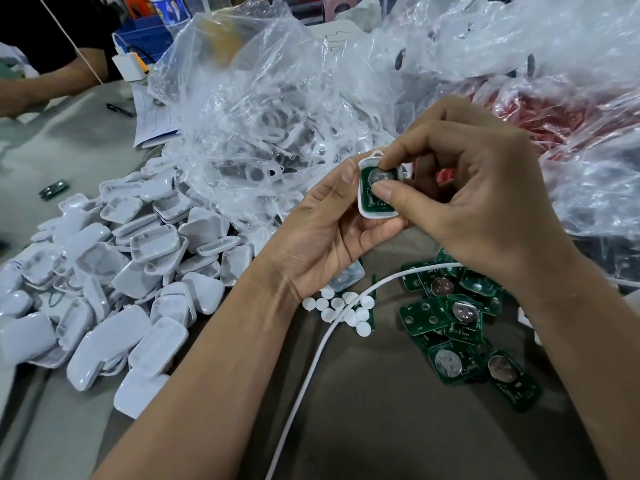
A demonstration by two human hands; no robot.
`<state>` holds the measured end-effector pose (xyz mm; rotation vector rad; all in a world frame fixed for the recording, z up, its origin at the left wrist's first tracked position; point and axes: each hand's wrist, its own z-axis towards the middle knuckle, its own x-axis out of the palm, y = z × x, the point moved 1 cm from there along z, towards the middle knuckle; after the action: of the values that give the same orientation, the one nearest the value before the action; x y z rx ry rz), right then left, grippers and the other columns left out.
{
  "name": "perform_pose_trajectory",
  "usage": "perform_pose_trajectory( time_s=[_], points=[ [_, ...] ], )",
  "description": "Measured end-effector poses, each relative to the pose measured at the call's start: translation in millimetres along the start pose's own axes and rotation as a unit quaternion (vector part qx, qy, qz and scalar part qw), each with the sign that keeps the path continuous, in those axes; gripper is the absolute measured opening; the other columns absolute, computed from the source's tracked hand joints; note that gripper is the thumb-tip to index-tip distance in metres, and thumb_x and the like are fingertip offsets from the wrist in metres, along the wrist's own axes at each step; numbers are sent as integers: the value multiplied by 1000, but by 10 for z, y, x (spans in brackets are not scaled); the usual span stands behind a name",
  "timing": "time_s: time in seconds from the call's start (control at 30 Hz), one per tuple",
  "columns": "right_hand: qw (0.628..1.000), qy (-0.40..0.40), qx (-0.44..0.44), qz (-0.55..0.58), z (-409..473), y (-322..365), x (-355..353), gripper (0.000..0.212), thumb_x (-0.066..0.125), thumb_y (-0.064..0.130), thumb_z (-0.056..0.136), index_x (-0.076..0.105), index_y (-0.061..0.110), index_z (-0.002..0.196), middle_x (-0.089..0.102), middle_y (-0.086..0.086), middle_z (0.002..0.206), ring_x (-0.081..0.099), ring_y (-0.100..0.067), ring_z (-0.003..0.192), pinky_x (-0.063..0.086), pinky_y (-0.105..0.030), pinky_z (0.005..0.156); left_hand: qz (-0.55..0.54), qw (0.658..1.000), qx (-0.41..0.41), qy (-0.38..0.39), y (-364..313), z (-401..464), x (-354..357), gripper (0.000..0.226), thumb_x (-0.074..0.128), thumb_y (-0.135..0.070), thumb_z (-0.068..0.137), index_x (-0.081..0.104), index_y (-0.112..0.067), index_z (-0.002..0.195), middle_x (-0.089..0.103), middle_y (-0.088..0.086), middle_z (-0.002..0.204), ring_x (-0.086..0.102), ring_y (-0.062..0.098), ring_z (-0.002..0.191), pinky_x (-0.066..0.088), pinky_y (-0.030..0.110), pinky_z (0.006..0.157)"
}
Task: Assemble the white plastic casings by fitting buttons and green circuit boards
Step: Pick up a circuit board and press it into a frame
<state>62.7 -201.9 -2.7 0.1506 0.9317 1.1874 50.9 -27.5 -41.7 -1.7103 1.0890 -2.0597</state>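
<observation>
My left hand (322, 230) grips a white plastic casing (375, 213) from below, its open side facing me. A green circuit board (371, 183) lies inside the casing. My right hand (478, 199) presses on the board with thumb and forefinger curled over it. Several small white round buttons (341, 308) lie on the table under my left wrist. A heap of loose green circuit boards (460, 327) with round metal cells lies beneath my right wrist. A big pile of white casings (121, 271) covers the table's left side.
Crumpled clear plastic bags (263, 109) holding more white parts fill the back; a bag with red contents (540, 109) sits at the right. A white cable (318, 344) runs across the table. Another person's arm (45, 84) rests far left. One stray board (53, 189) lies at the left.
</observation>
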Motion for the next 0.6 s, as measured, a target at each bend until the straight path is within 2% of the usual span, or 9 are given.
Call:
perform_pose_trajectory(
  time_s=[0.3,0.47,0.6],
  points=[
    [1000,-4,-22,9,-4,-9,-53,17,84,21,87,78,8,96,64,-4,97,63,-20,77,56,-34,64,-14,999,16,27,-2,10,10,32,59,-24,93,75,-10,116,75,13,109,75,23,99,64,33,78],
    [999,-25,-34,-4,-5,4,-62,21,86,25,86,79,8,96,64,-7,95,63,-21,77,53,-33,60,-24,1000,8,13,4,15,6,39,70,-27,84,73,1,111,74,20,109,76,27,96,64,31,76],
    [997,-66,-39,-4,-13,-15,-65,31,90,29,83,75,4,90,65,-12,94,61,-24,69,52,-36,54,-27,1000,4,12,4,19,17,39,68,-30,84,76,1,106,75,20,111,76,26,97,63,29,78]
  ],
)
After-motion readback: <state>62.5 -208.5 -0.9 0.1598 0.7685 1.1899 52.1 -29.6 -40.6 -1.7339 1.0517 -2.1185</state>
